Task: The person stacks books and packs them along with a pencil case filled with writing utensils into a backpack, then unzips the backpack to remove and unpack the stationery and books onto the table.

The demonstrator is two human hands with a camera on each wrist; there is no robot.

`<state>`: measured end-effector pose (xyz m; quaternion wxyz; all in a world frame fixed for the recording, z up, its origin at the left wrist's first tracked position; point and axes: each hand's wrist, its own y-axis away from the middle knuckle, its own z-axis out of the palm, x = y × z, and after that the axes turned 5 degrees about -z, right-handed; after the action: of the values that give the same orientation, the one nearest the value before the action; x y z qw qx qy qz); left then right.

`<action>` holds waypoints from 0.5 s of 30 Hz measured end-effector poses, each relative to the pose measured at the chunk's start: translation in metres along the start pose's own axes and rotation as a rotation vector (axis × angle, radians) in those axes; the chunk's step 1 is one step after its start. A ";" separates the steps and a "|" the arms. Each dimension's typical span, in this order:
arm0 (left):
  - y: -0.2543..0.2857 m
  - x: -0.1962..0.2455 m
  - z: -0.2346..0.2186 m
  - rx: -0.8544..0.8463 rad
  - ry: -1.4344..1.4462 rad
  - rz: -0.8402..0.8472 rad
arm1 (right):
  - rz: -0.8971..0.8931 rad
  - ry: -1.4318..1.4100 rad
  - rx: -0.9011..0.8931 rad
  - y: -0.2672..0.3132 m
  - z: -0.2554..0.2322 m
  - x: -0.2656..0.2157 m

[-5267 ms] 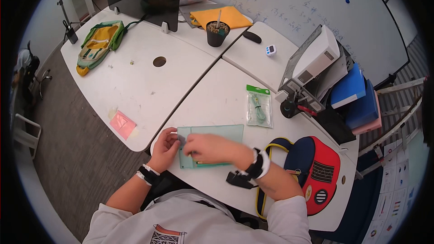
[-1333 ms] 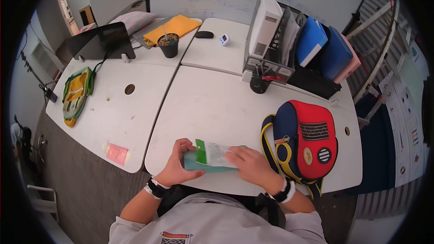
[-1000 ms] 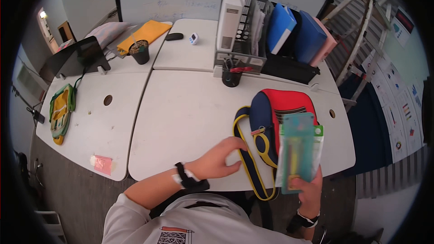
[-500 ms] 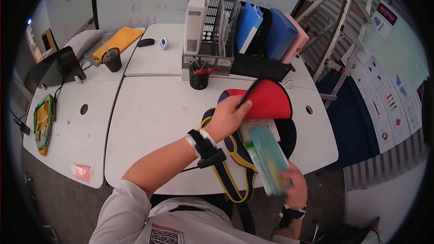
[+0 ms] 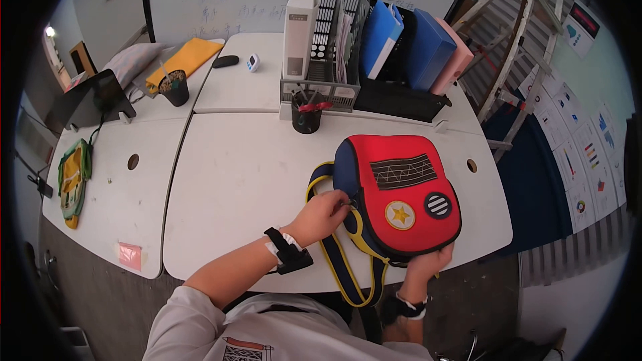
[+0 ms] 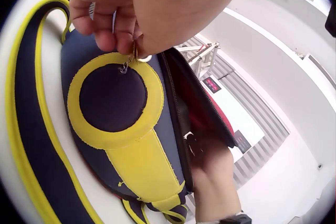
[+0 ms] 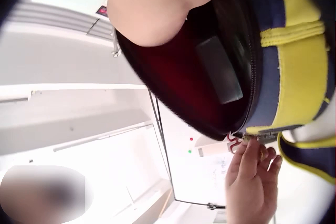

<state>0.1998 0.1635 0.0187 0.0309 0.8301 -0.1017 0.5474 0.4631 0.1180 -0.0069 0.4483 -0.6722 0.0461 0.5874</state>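
A red and navy backpack (image 5: 408, 190) with yellow-edged straps lies on the white table, its zip open on the side nearest the person. My left hand (image 5: 324, 214) pinches a small metal zipper pull (image 6: 135, 53) at the bag's left side, by the yellow loop patch. My right hand (image 5: 428, 267) reaches into the opening at the lower right, its fingers hidden under the red flap. In the right wrist view a dark greyish block-shaped thing (image 7: 220, 69) shows inside the bag, below that hand. I cannot tell whether the right fingers hold anything.
Behind the bag stand a black pen cup (image 5: 306, 113) and a file rack (image 5: 324, 90) with blue folders. A potted plant (image 5: 175, 87), a small white timer (image 5: 252, 62) and a green-yellow bag (image 5: 75, 180) lie further left. The strap (image 5: 338, 254) hangs toward the table's front edge.
The teal pencil case and the clear packet with the green top, earlier in my right hand, went into the backpack and out of head view. My left hand left the raised flap for the zipper pull.
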 end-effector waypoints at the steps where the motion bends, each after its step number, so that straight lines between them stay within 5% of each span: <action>1: 0.000 0.002 -0.001 0.004 -0.042 0.033 | 0.028 0.003 0.008 0.003 -0.023 0.000; 6: 0.015 0.028 0.008 0.077 0.043 0.191 | 0.087 -0.066 0.094 0.018 -0.051 -0.034; 9: 0.029 0.043 0.008 -0.028 0.054 0.342 | 0.533 -0.238 -0.191 0.040 -0.037 -0.056; 13: 0.024 0.037 0.013 0.204 -0.126 0.337 | 0.548 -0.153 -0.504 0.053 -0.012 -0.069; 15: 0.009 0.024 0.010 0.321 -0.140 0.322 | 0.272 -0.012 -0.689 0.054 -0.005 -0.069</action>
<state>0.2161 0.1501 0.0364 -0.1962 0.8334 -0.1463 0.4955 0.4137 0.0508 0.0206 0.1138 -0.7680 -0.0679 0.6265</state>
